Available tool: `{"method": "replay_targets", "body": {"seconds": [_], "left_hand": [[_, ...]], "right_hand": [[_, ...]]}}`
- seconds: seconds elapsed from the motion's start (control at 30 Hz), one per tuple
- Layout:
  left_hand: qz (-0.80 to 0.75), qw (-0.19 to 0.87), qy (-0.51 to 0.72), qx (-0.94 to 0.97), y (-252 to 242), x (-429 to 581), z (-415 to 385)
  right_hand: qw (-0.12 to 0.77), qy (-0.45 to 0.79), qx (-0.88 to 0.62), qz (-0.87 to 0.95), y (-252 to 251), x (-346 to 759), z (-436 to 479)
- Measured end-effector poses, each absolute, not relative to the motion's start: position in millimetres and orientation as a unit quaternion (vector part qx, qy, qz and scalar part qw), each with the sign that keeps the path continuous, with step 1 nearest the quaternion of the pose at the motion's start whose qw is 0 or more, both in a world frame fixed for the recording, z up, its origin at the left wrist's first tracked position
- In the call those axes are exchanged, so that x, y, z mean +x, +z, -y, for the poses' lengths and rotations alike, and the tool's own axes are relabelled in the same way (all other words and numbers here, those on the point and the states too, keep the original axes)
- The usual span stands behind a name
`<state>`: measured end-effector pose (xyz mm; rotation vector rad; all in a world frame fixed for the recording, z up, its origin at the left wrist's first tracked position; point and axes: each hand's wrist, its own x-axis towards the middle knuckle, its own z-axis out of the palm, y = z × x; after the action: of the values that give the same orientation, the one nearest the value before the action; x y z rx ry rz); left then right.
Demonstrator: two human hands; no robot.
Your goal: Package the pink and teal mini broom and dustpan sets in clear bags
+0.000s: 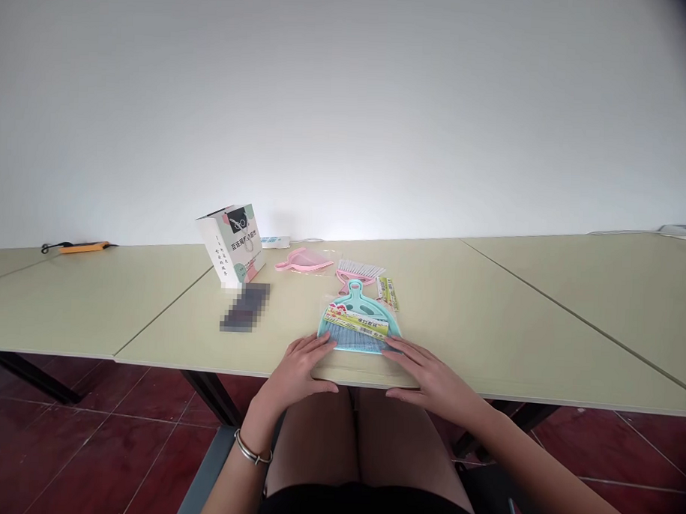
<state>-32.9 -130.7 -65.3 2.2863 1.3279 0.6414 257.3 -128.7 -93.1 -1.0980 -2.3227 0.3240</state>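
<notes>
A teal dustpan-and-brush set (pixel 356 323) in a clear packet with a printed label lies near the front edge of the pale green table (pixel 487 322). My left hand (pixel 297 373) rests at the table edge, fingers stretched out and touching the packet's lower left corner. My right hand (pixel 432 378) lies flat with fingers spread at the packet's lower right corner. Neither hand grips anything. A bracelet sits on my left wrist.
Behind the teal set lie a pink brush (pixel 357 271), a pink dustpan (pixel 303 260) and a small printed label strip (pixel 387 292). A printed paper bag (pixel 232 243) stands at the left, a blurred dark flat item (pixel 245 307) before it. An orange tool (pixel 83 247) lies far left.
</notes>
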Motion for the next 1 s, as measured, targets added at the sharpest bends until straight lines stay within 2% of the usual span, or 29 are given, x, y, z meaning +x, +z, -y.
{"method": "replay_targets", "body": {"seconds": [0.27, 0.43, 0.6, 0.7, 0.8, 0.87, 1.0], "left_hand": [[-0.443, 0.182, 0.314, 0.820, -70, -39, 146], [-0.488, 0.148, 0.386, 0.769, -73, -28, 146], [-0.558, 0.119, 0.396, 0.720, -77, -7, 136], [-0.619, 0.119, 0.393, 0.669, -80, -1, 129], [-0.648, 0.128, 0.372, 0.652, -81, 0, 125], [-0.647, 0.115, 0.358, 0.663, -82, 0, 123], [-0.636, 0.115, 0.395, 0.653, -81, 1, 125]], "right_hand": [[0.341, 0.177, -0.374, 0.844, -97, 263, 142], [0.381, 0.169, -0.427, 0.802, -97, 252, 144], [0.417, 0.123, -0.534, 0.725, -99, 237, 136], [0.412, 0.067, -0.604, 0.679, -104, 232, 127], [0.367, 0.046, -0.642, 0.671, -110, 231, 118], [0.362, 0.058, -0.641, 0.674, -112, 231, 115], [0.436, 0.143, -0.619, 0.637, -105, 227, 119]]}}
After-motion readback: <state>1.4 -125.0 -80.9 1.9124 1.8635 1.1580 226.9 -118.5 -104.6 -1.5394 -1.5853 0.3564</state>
